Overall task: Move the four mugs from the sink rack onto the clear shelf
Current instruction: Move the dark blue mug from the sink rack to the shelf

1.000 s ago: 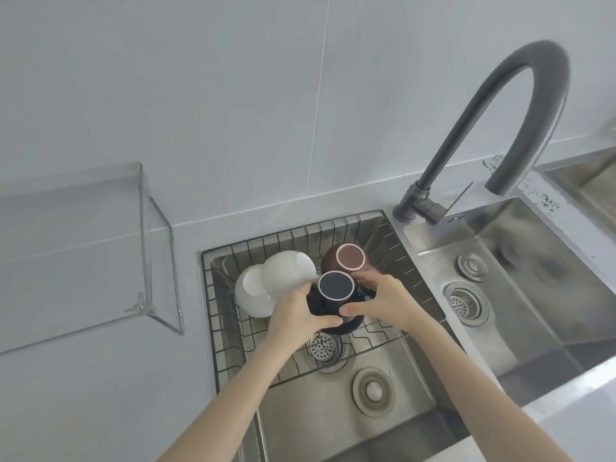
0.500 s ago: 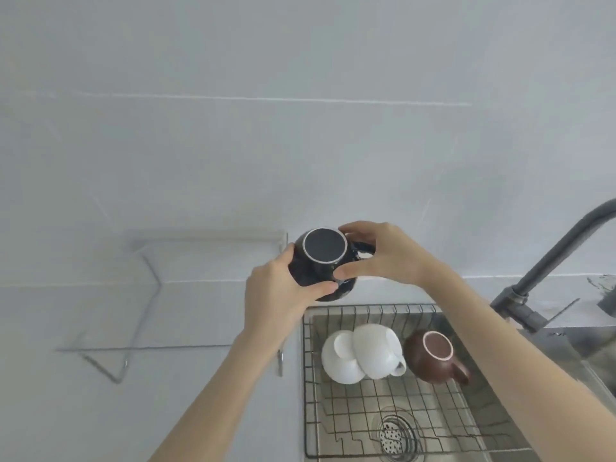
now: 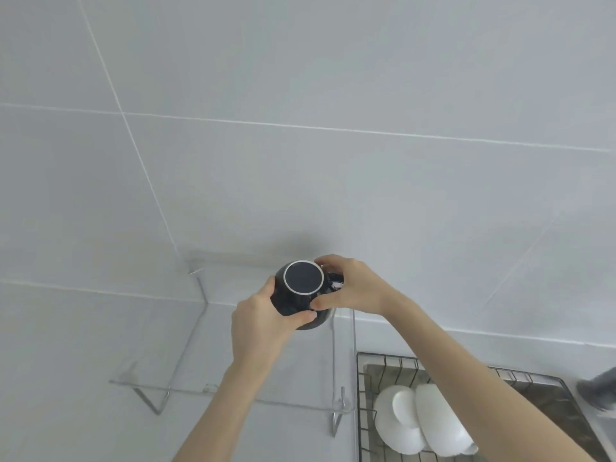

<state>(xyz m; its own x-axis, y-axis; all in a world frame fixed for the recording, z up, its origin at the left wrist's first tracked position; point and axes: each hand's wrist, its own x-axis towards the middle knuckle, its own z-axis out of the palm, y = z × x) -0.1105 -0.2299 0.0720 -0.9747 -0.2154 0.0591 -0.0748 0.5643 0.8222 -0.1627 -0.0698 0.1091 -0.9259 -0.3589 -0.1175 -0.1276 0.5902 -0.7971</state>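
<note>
Both hands grip one dark mug (image 3: 301, 295), held upside down, its base ring facing the camera. Left hand (image 3: 263, 323) wraps the mug's lower left side, thumb pressed across the front. Right hand (image 3: 353, 288) pinches it from the right, fingers over the top edge, thumb on the front; the handle seems to sit under those fingers, partly hidden. The mug is in the air over the clear shelf (image 3: 233, 345), toward its back right part; cannot tell if it touches the shelf surface. Shelf is transparent, mounted on the tiled wall (image 3: 300, 128), with a raised front lip and a right end wall just right of the mug. Shelf area left of the mug is bare and open. Right of the shelf's end wall, just beside it, starts the wire sink rack (image 3: 363, 395). In the rack two white mugs (image 3: 420, 418) lie tipped, touching each other, near its left edge. The right forearm crosses above the rack and hides part of it. A grey faucet (image 3: 600, 390) shows at the right frame edge, blurred.
</note>
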